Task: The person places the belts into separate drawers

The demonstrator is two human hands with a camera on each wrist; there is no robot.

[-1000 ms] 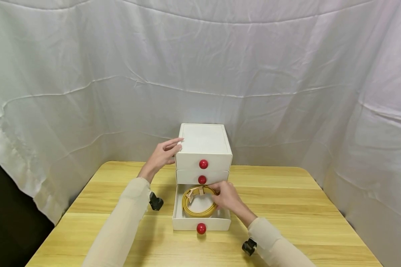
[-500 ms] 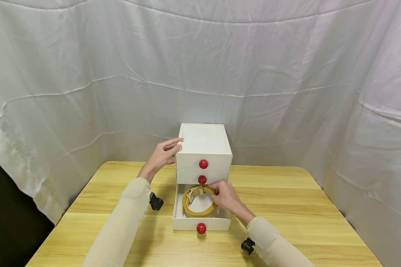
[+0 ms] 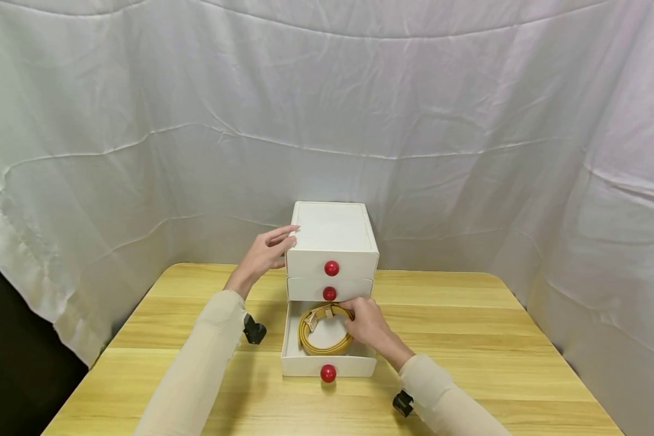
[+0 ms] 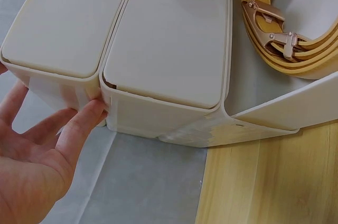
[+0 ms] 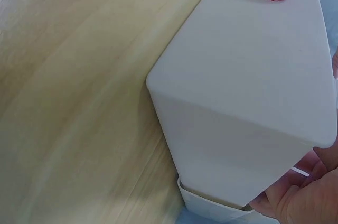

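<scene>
White cloth hangs behind a wooden worktop that fills the lower part of the head view. Nearest, at lower centre, the bottom drawer of a small white chest stands pulled out, its red knob facing the viewer. Inside it lies a coiled yellow belt, buckle toward the chest. The right hand reaches into the drawer with fingers curled at the belt's right side; whether it pinches the belt or only touches it, I cannot tell. Further up, left of centre, the left hand rests flat, fingers straight, against the chest's upper left side. By my reading the belt is in; closing the drawer remains. The two upper drawers sit closed.
</scene>
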